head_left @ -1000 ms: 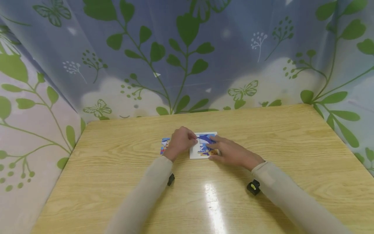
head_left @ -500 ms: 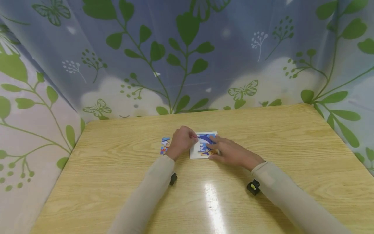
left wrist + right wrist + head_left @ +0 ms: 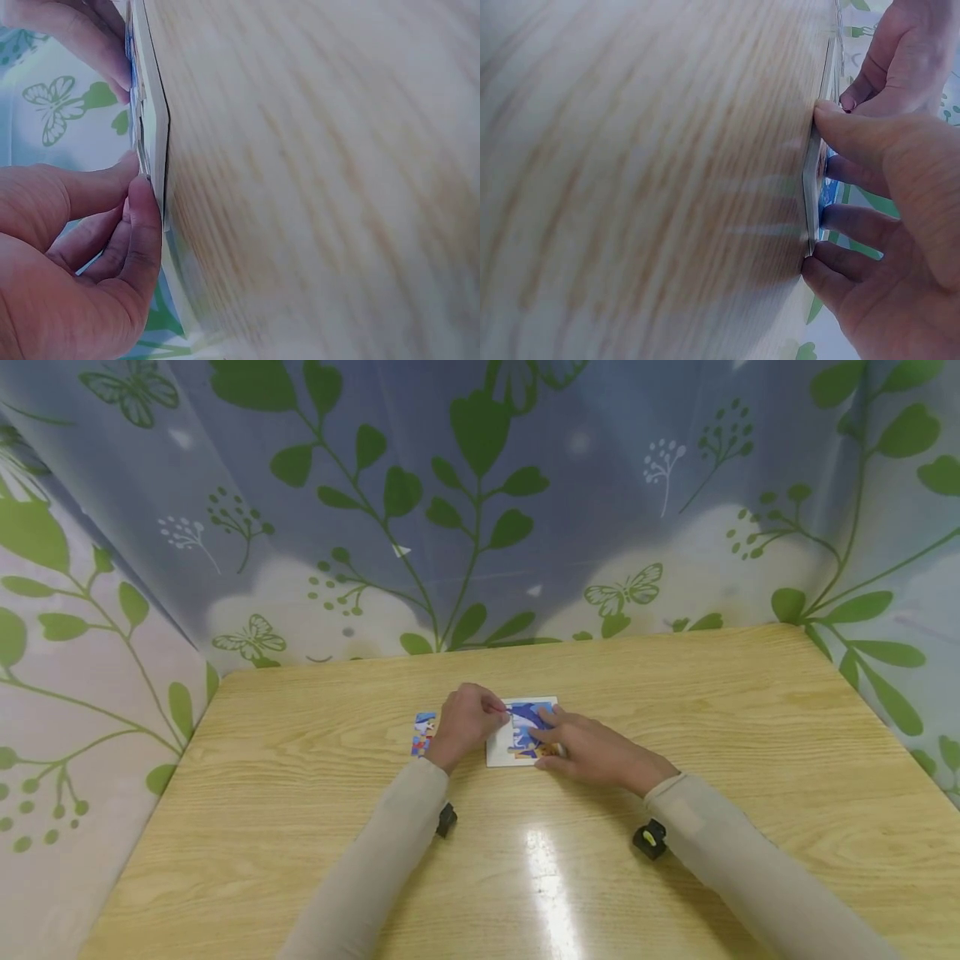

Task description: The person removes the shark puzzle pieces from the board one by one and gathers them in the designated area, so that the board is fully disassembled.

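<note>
The puzzle board [image 3: 498, 752], part-filled with a blue picture, lies flat on the worktop [image 3: 300, 827]. The left hand [image 3: 467, 725] pinches a thin puzzle piece [image 3: 145, 166] at the board's left side, loose pieces [image 3: 422, 732] lying just beside it; the right hand [image 3: 600, 752] rests spread, uncurled fingers [image 3: 859, 225] on the right side.

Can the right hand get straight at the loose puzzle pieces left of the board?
Probably not: the left hand lies between the right hand and the loose puzzle pieces, partly hiding them in the head view. The right hand also rests on the board.
</note>
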`<state>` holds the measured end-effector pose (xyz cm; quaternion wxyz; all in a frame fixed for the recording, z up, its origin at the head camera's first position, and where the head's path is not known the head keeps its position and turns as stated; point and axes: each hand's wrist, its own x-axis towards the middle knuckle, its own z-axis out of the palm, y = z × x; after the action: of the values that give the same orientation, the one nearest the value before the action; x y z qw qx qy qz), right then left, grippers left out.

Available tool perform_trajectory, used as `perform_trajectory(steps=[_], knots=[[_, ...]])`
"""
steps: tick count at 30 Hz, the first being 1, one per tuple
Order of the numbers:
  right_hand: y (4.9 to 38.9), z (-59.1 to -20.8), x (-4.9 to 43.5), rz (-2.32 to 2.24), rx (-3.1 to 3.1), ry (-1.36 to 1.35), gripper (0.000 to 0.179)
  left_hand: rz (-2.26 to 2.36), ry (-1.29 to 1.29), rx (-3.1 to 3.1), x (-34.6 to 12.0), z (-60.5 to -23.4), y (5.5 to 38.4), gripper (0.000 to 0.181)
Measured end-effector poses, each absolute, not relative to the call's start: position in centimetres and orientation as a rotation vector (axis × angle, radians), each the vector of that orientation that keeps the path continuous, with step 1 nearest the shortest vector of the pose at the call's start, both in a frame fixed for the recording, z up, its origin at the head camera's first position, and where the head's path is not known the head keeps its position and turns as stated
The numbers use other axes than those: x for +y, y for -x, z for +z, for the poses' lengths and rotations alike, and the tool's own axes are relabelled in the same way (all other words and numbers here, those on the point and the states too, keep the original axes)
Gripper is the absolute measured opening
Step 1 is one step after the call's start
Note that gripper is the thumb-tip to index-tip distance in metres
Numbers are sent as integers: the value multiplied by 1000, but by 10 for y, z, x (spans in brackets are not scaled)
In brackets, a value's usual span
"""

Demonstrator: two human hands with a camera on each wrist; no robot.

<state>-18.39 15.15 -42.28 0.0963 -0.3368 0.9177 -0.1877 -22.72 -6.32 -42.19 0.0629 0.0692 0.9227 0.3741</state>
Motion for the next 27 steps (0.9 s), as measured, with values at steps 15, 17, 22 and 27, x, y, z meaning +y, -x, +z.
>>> perform_trajectory(steps=[15, 17, 22, 27], knots=[[184, -424, 153, -561, 2719, 1009, 52, 1196, -178, 2793, -62, -426, 228, 9], [185, -425, 152, -561, 2718, 1012, 52, 1207, -177, 2791, -62, -426, 228, 9], [185, -424, 152, -562, 2718, 1016, 52, 1247, -172, 2782, -62, -426, 228, 9], [184, -423, 152, -572, 2709, 998, 54, 1281, -145, 2771, -62, -426, 227, 8]])
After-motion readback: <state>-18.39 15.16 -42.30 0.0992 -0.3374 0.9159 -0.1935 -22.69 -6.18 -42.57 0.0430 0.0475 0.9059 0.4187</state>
